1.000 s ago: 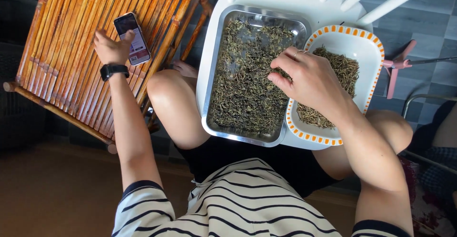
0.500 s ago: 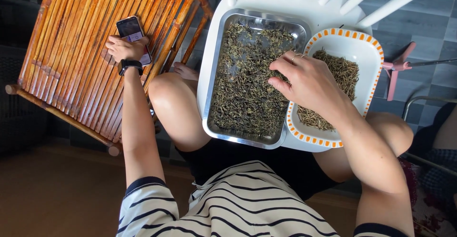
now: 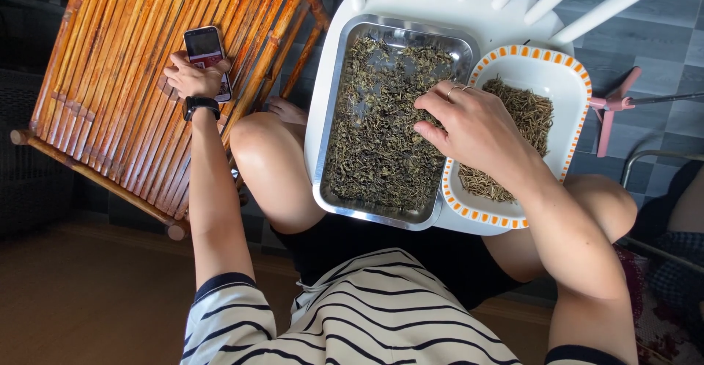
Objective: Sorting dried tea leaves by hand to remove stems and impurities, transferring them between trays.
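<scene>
My left hand [image 3: 192,77], with a black watch on its wrist, rests on a phone [image 3: 206,51] that lies on a bamboo slatted chair [image 3: 110,93] at the left. My right hand [image 3: 469,126] hovers with curled fingers over the right edge of a metal tray [image 3: 334,123] full of dried greenish leaves and stems; its fingertips touch the leaves. Next to the tray sits a white dish with an orange patterned rim [image 3: 565,68] holding more dried stems. Both containers stand on a white chair seat [image 3: 440,13].
My bare knees flank the white chair, and my striped shirt fills the bottom. A pink stand [image 3: 612,112] and a metal frame [image 3: 645,159] are at the right on the grey tiled floor.
My left hand has slid down over the phone's lower part, so more of the screen shows. My right hand stays at the tray's right edge.
</scene>
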